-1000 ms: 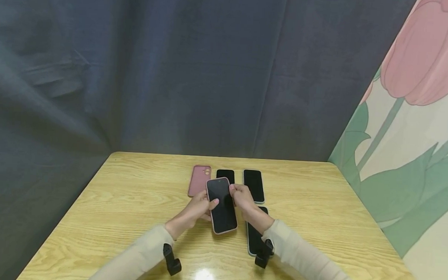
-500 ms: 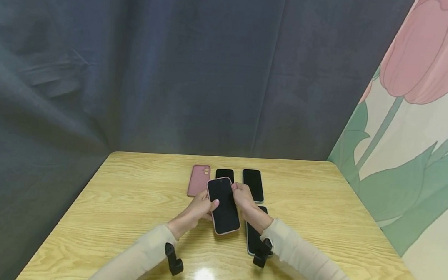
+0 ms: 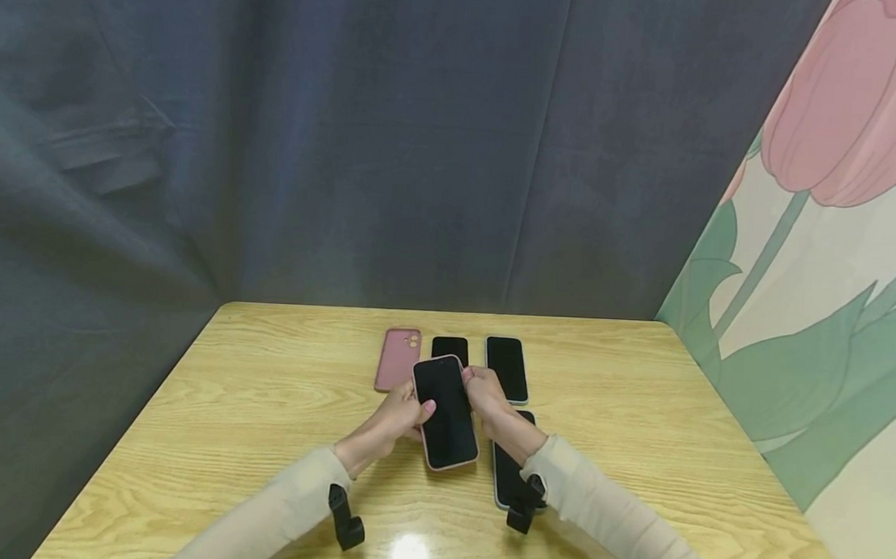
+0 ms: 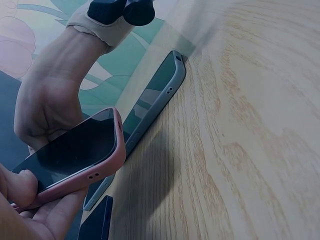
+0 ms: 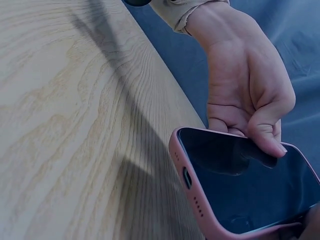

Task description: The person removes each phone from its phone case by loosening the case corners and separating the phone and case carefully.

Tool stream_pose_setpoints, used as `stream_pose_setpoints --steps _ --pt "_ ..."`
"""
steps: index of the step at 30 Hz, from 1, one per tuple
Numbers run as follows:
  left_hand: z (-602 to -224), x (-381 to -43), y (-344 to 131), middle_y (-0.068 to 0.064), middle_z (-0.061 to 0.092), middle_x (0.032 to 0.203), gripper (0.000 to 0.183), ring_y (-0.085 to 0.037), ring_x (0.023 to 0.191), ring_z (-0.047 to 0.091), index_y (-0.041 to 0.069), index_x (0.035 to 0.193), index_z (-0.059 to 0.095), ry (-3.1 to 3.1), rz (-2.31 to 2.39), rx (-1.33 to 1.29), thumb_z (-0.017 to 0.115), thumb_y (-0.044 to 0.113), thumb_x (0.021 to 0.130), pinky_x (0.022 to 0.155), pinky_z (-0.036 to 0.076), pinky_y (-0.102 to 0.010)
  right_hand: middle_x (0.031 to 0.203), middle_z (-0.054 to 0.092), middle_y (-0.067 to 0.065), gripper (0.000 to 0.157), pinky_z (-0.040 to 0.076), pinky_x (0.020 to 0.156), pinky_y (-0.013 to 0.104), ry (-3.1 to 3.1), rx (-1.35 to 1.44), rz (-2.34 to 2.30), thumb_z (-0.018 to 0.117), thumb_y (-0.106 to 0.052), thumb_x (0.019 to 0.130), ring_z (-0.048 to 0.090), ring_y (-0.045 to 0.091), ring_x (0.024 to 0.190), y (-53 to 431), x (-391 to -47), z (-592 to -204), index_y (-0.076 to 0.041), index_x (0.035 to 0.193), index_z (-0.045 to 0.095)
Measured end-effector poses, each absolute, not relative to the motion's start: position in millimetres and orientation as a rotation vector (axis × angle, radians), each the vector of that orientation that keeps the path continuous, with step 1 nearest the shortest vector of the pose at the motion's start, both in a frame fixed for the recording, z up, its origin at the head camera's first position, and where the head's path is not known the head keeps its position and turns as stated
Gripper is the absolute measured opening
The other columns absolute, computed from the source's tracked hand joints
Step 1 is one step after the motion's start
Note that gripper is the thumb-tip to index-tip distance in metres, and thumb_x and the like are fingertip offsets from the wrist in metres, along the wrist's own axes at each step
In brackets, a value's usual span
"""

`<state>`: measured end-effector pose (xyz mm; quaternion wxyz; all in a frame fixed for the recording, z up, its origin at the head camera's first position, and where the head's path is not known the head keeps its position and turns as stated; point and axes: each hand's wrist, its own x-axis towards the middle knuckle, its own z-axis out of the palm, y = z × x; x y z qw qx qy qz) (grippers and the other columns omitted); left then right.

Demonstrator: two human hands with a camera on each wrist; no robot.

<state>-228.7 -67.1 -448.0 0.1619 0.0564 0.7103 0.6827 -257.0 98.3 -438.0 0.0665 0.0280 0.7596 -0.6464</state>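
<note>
Left hand grips pink-edged phone, thumb over the dark screen; right hand, fingers bent, pinches its upper right edge. Phone's tilted above the table (port and small holes on bottom end), near pink case.

A phone with a dark, glossy screen is sitting in a pink case, whose rim is running round its edges and whose port opening and small round holes are showing at the bottom end. It is facing up, tilting, its top end leaning slightly left in the head view. The left hand and right hand are gripping its opposite long sides, holding it above the table.
</note>
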Motion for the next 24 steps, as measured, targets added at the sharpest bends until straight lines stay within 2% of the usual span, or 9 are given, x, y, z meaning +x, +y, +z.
stream_pose_setpoints --steps 7,10,14,19,21,24 --pt "-445.8 -228.0 -64.0 -0.020 0.063 0.119 0.039 -0.025 0.097 0.064 -0.003 0.139 0.046 2.071 1.953 0.151 0.048 0.000 0.100 0.080 0.057 -0.044 0.064 0.047 0.002 0.037 0.041 0.054 0.026 2.296 0.108 -1.944 0.035 -0.008 0.105 0.047 0.016 0.059 98.7 -257.7 -438.3 -0.005 0.073 0.052" --pt "-442.7 -226.4 -61.9 -0.021 0.063 0.120 0.038 -0.025 0.098 0.064 -0.005 0.136 0.047 2.101 1.965 0.151 0.048 -0.003 0.099 0.082 0.057 -0.042 0.065 0.050 0.001 0.039 0.043 0.057 0.025 2.253 0.122 -1.949 0.033 -0.010 0.106 0.050 0.014 0.060 99.4 -258.7 -437.6 -0.006 0.074 0.055" --pt "-440.2 -227.3 -60.4 -0.021 0.065 0.115 0.033 -0.026 0.094 0.066 -0.007 0.131 0.049 2.105 1.993 0.145 0.048 -0.005 0.098 0.077 0.058 -0.042 0.067 0.052 0.000 0.039 0.044 0.061 0.026 2.232 0.110 -1.951 0.034 -0.013 0.107 0.051 0.014 0.065 101.8 -259.6 -434.9 -0.008 0.074 0.055" --pt "-439.5 -231.2 -63.4 -0.021 0.066 0.110 0.032 -0.028 0.091 0.068 -0.006 0.130 0.050 2.104 2.002 0.129 0.049 -0.003 0.098 0.073 0.059 -0.044 0.068 0.049 0.001 0.035 0.043 0.059 0.027 2.239 -0.006 -1.972 0.037 -0.010 0.105 0.051 0.015 0.066 103.1 -260.5 -431.3 -0.008 0.073 0.051" --pt "-440.2 -231.3 -65.2 -0.021 0.066 0.109 0.031 -0.029 0.091 0.068 -0.007 0.129 0.050 2.106 1.999 0.127 0.049 -0.001 0.099 0.072 0.059 -0.045 0.070 0.052 0.002 0.034 0.044 0.059 0.028 2.224 -0.054 -1.969 0.038 -0.011 0.105 0.052 0.015 0.066 103.8 -260.2 -431.2 -0.005 0.076 0.055" --pt "-442.1 -230.5 -67.5 -0.022 0.067 0.110 0.030 -0.029 0.090 0.069 -0.008 0.130 0.049 2.105 1.998 0.121 0.048 0.000 0.100 0.073 0.059 -0.045 0.077 0.060 0.003 0.033 0.048 0.063 0.030 2.199 -0.114 -1.943 0.038 -0.014 0.106 0.057 0.015 0.070 106.4 -259.4 -431.1 0.001 0.091 0.063"
